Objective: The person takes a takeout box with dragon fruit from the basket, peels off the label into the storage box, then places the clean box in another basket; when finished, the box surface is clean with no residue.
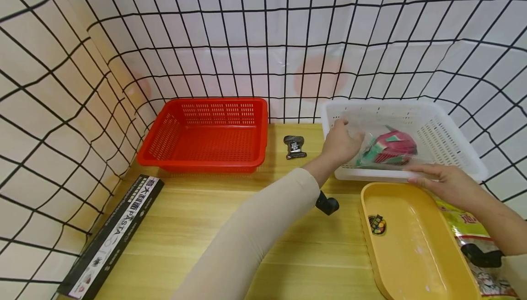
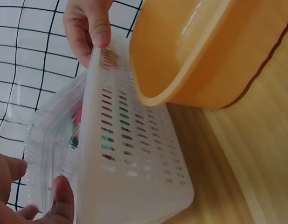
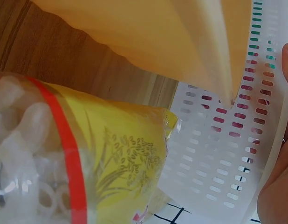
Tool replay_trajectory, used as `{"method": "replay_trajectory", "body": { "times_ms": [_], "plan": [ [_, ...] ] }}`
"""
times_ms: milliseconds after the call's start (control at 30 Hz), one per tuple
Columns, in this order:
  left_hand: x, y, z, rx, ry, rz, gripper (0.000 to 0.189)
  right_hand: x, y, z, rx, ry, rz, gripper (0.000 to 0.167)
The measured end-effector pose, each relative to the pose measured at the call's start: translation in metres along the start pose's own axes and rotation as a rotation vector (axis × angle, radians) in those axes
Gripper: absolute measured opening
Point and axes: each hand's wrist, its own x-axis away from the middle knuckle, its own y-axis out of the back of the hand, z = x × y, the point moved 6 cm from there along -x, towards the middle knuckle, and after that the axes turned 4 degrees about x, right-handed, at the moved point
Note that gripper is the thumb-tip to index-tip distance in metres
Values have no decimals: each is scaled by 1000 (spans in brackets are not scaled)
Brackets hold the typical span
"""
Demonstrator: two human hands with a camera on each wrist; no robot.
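A clear plastic package (image 1: 372,128) with a pink and green item (image 1: 395,147) inside lies in the white slotted basket (image 1: 457,153). My left hand (image 1: 341,142) is over the basket's left part, thumb and fingers spread at the package's end. In the left wrist view, a gap shows between that hand's thumb and fingers, beside the clear plastic edge (image 2: 39,154). My right hand (image 1: 446,183) grips the basket's front rim, thumb outside and fingers along the top, close to the package's right corner. Its fingertips are partly hidden.
A yellow tray (image 1: 411,245) stands before the white basket, with a yellow-and-clear food bag (image 3: 120,149) at its right. A red basket (image 1: 201,149) is at the back left. A small black packet (image 1: 295,147) and a long pasta box (image 1: 113,236) lie on the table. Black wire mesh surrounds it.
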Motion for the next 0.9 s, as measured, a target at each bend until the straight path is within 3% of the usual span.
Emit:
{"method": "replay_trajectory", "body": {
  "times_ms": [100,200,333,567,733,900],
  "plan": [
    [0,-4,1,-45,-12,76,48,0,0,0,-3,-9,2,58],
    [1,-7,-2,-126,-79,161,44,0,-1,0,-7,-9,0,57],
    [2,-6,-7,-163,-162,201,44,0,0,0,-9,0,-7,57],
    [11,-1,-5,-139,-282,196,41,-1,-1,-2,-16,-8,5,58],
    [23,5,1,-61,-363,204,37,-1,-1,-3,-23,-10,7,58],
    [35,17,8,-32,-419,162,35,0,-1,-1,-27,-8,10,57]
  ]
}}
